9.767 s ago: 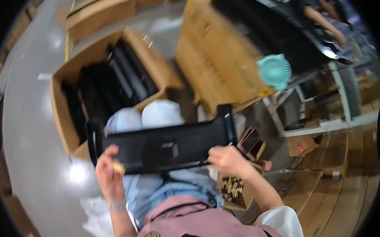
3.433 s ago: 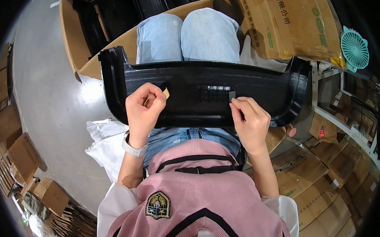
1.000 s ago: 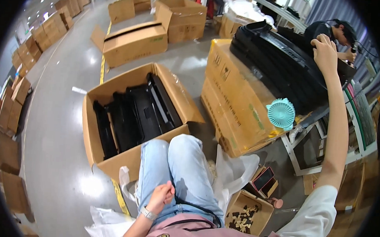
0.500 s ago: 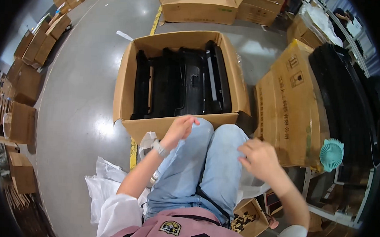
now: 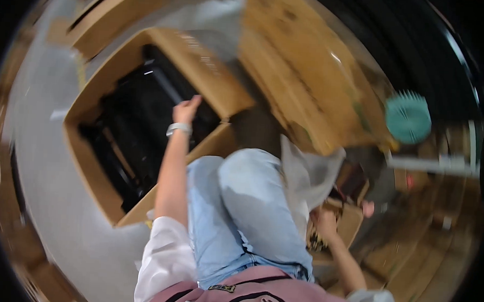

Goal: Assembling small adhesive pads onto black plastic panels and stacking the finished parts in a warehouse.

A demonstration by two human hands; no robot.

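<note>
My left hand (image 5: 186, 111) is over the open cardboard box (image 5: 92, 179), at the right part of the black plastic panels (image 5: 141, 114) standing in it. Its fingers look bent, but blur hides whether they grip a panel. A pale band is around that wrist. Down at the right, my right hand (image 5: 326, 222) reaches into a small cardboard box (image 5: 350, 223) of small black and gold-coloured pieces (image 5: 317, 242). Its fingertips are hidden among the pieces and the box wall, so what they hold does not show.
Right of the open box stands a large taped carton (image 5: 305, 62), with a teal handheld fan (image 5: 408, 118) at its near corner. White wrapping sheet (image 5: 311, 170) hangs beside my knee. Another carton (image 5: 113, 16) stands at the far left. The whole picture is smeared by motion.
My view has swung to the right. My right hand has gone from above my knee down into the small box. The left has moved from the big box's near edge to over the panels.
</note>
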